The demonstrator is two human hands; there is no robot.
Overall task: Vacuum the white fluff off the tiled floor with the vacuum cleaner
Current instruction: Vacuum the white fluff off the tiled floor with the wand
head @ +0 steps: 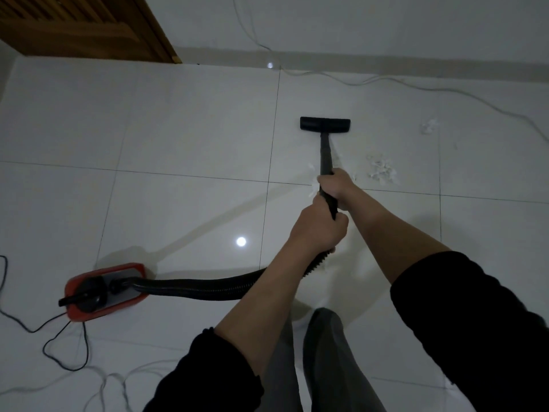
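Observation:
A black vacuum wand (326, 157) runs from my hands to a flat black floor nozzle (325, 124) resting on the white tiled floor (193, 129). My right hand (335, 185) grips the wand higher up; my left hand (319, 228) grips it just below, where the ribbed black hose (208, 288) begins. The hose curves left to the red vacuum body (104, 291). White fluff (381, 171) lies right of the wand, a smaller clump (429, 126) sits farther right, and small bits (312, 168) lie beside the wand.
A wooden door (89, 25) stands at the far left against the wall. A pale cable (445, 90) trails along the baseboard and to the right. A black power cord (59, 340) loops near the vacuum body, with more pale cable (118, 379) at the bottom left. My grey-trousered legs (326, 352) are below.

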